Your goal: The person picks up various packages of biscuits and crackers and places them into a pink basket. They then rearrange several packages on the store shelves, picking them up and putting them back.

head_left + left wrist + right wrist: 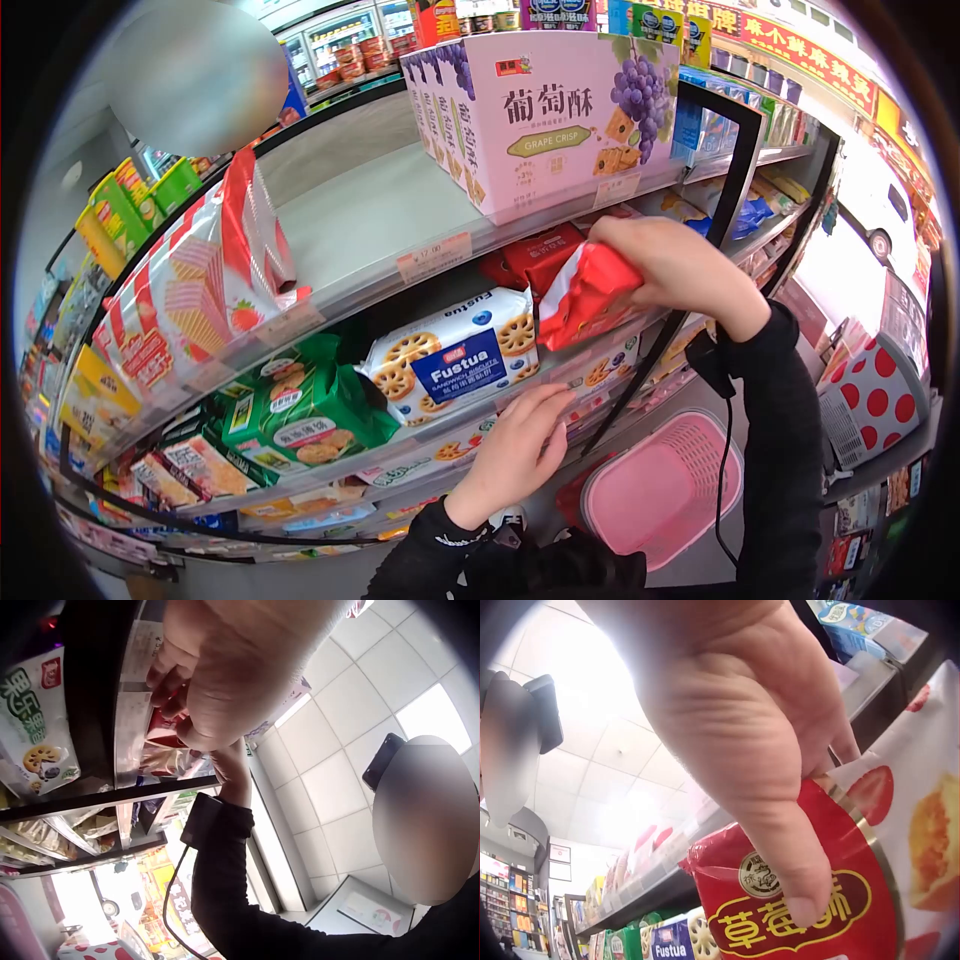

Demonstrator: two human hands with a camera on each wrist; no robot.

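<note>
- Red and white bag (588,300): I see it by the right end of the lower shelf's (455,420) front edge, just beside the white cookie packet (455,355).
- The right hand (675,265) holds this bag from above, thumb across the yellow letters. That grip looks snug.
- The left hand (515,450) holds nothing. Its fingers lie loose near the same front edge; I can't tell if they touch it.
- I'd go slow and hold softly, since cookies inside could crack.
- I'd tilt the bag a bit to miss the upper shelf's (350,210) front edge, and not bump the red pack (545,255) behind.
- The bag leans, its low end pointing down toward the lower shelf's front edge.
- Its long way seems to slope down from the hand, but fingers hide part, so I'm not sure.
</note>
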